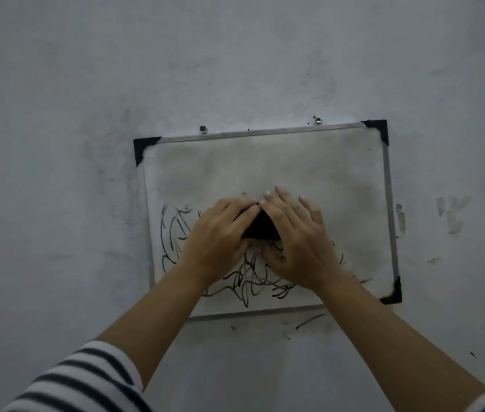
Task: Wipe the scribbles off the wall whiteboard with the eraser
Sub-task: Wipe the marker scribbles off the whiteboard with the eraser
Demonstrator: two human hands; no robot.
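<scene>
Your left hand (220, 233) and right hand (297, 236) press together on the black eraser (260, 228) against the whiteboard (265, 165), scribbles (247, 278) below.

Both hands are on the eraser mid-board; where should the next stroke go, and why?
Probably downward: the left hand and right hand press the black eraser at mid-height of the whiteboard, whose upper half looks wiped, while the scribbles remain just below and to the left.

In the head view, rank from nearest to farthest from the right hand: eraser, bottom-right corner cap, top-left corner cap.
From the right hand:
1. eraser, touching it, between both hands
2. bottom-right corner cap, lower right
3. top-left corner cap, upper left
</scene>
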